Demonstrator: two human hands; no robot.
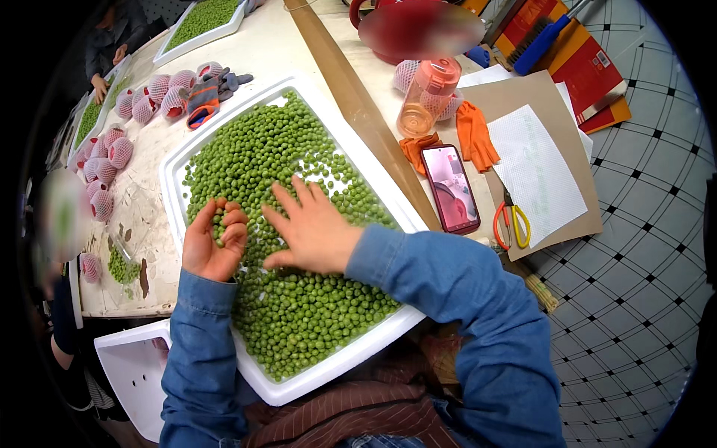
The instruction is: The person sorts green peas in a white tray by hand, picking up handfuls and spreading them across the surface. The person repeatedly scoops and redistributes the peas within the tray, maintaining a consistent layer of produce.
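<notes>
A white foam tray (330, 364) directly before me holds a spread of shelled green peas (313, 319), with patches of its floor showing through in the middle. My left hand (208, 252), palm turned up at the tray's left side, has its fingers curled around a few green peas. My right hand (313, 232) lies palm down over the middle of the peas. Its fingers are spread and its fingertips touch the peas; what lies beneath the palm is hidden.
Fruits in foam nets (159, 89), gloves (203, 103) and a pea tray (201, 25) lie left and beyond. To the right are a bottle (428, 95), a phone (451, 187), scissors (511, 218) and a brush (540, 42). Other people work at left.
</notes>
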